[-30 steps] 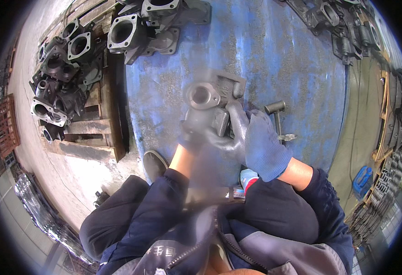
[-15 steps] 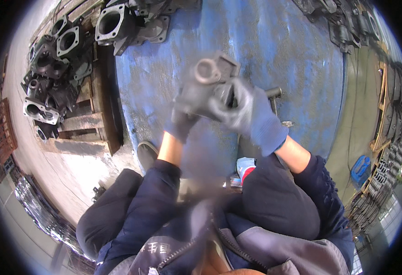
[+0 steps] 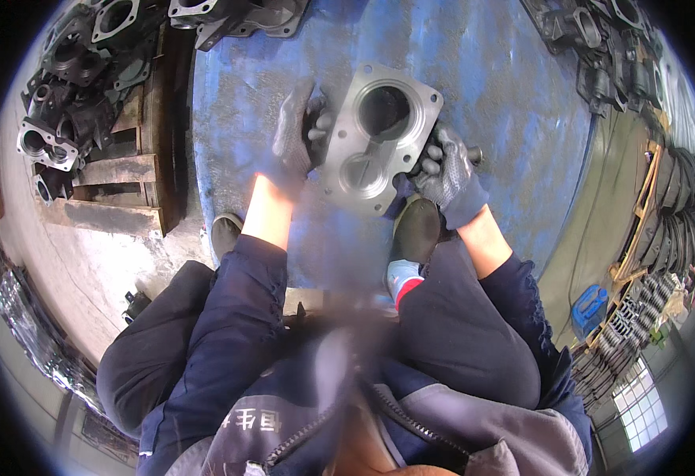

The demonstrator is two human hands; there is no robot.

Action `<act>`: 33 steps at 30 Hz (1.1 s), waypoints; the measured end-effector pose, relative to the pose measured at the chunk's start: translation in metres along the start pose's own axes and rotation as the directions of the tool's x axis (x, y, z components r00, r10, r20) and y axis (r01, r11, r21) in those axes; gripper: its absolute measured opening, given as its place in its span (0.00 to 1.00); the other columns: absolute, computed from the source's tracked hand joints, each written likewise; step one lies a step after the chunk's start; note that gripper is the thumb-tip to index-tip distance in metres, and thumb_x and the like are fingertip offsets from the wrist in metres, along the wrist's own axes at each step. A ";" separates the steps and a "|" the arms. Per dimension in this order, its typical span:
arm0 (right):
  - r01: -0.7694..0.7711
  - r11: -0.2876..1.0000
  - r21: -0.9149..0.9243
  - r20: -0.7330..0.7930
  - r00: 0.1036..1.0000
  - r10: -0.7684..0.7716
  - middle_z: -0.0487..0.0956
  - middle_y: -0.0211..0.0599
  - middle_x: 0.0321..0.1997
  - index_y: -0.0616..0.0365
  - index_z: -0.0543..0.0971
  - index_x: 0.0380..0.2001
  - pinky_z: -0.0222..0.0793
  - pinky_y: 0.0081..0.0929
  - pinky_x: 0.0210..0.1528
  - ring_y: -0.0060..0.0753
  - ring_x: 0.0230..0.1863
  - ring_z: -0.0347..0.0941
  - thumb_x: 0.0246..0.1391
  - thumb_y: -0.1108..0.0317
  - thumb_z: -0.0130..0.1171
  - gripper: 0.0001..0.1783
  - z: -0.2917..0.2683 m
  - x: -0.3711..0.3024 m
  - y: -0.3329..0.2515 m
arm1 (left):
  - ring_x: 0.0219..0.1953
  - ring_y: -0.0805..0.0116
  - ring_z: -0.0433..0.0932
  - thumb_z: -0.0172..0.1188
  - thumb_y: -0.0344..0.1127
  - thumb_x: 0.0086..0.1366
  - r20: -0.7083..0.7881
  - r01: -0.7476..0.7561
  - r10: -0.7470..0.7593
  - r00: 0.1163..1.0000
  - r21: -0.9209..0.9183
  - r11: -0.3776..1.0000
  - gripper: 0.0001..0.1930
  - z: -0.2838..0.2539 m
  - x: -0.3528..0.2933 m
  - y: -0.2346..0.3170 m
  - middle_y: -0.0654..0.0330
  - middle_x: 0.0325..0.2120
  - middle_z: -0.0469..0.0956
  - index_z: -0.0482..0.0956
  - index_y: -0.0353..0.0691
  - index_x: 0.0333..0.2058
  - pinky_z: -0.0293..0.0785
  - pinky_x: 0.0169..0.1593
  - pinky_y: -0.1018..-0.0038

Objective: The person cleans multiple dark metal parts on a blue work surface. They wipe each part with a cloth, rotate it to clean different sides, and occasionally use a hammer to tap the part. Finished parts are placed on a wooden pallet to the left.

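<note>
Nearest the camera, the person's dark blue jacket (image 3: 300, 412) and trousers (image 3: 474, 333) fill the lower field; two dark shoes (image 3: 416, 230) show between the knees, at the near edge of the blue surface (image 3: 506, 119). Both forearms rise from rolled sleeves. The left hand (image 3: 293, 135), in a grey knit glove, grasps the left edge of a grey metal casting (image 3: 379, 139); its fingers wrap the rim. The right hand (image 3: 445, 176), in a like glove, grips the casting's lower right corner from behind. The casting is held above the blue surface, clear of it, with its machined flat flange face turned up toward the camera; the face shows one large round bore near its far end, a shallower round recess near its near end, and small bolt holes at the corners. Beyond and to the left, dark rough castings (image 3: 62, 103) lie heaped on a wooden pallet (image 3: 117, 198) on the concrete floor (image 3: 86, 278). More castings (image 3: 236, 16) sit at the far edge of the surface, and others (image 3: 601, 47) at far right. A blue plastic canister (image 3: 589, 309) stands on the floor at right.
</note>
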State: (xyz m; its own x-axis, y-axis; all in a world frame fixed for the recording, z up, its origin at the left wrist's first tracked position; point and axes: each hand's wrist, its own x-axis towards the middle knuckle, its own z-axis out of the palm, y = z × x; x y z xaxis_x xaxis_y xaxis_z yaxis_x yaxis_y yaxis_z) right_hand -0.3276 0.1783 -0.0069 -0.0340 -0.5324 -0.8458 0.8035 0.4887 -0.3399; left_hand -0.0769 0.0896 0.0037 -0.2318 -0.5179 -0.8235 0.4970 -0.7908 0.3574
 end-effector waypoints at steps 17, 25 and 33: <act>0.220 0.381 -0.898 -0.125 0.703 -0.700 0.82 0.39 0.29 0.52 0.79 0.37 0.72 0.36 0.26 0.34 0.23 0.77 0.59 0.59 0.61 0.10 -0.053 -0.035 -0.096 | 0.51 0.55 0.78 0.67 0.49 0.60 0.421 -0.325 0.534 0.733 0.907 -0.269 0.31 0.082 -0.079 -0.031 0.46 0.54 0.75 0.74 0.37 0.56 0.73 0.57 0.64; -0.331 -0.444 -0.832 -0.049 0.843 -0.536 0.84 0.48 0.46 0.51 0.84 0.44 0.75 0.48 0.51 0.54 0.49 0.81 0.53 0.43 0.62 0.25 -0.056 -0.042 -0.041 | 0.46 0.45 0.79 0.63 0.39 0.56 0.637 -0.165 0.529 0.560 0.712 -0.683 0.24 0.091 -0.045 -0.087 0.45 0.37 0.80 0.73 0.38 0.51 0.67 0.61 0.57; -0.269 -0.388 -0.882 -0.103 0.911 -0.399 0.84 0.46 0.48 0.49 0.85 0.45 0.74 0.43 0.53 0.49 0.51 0.81 0.54 0.43 0.59 0.25 -0.064 -0.024 -0.042 | 0.37 0.57 0.82 0.62 0.28 0.51 0.172 -0.230 0.548 0.818 0.973 0.037 0.24 0.067 -0.058 -0.003 0.49 0.33 0.82 0.75 0.34 0.50 0.78 0.44 0.68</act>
State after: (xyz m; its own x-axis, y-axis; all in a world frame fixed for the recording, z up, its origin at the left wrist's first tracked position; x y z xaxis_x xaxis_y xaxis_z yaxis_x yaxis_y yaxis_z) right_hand -0.3986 0.2145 0.0018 -0.4127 -0.6089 -0.6774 -0.8263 0.5632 -0.0028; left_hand -0.1207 0.1001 0.0799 -0.0614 -0.9135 -0.4022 -0.7413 -0.2281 0.6312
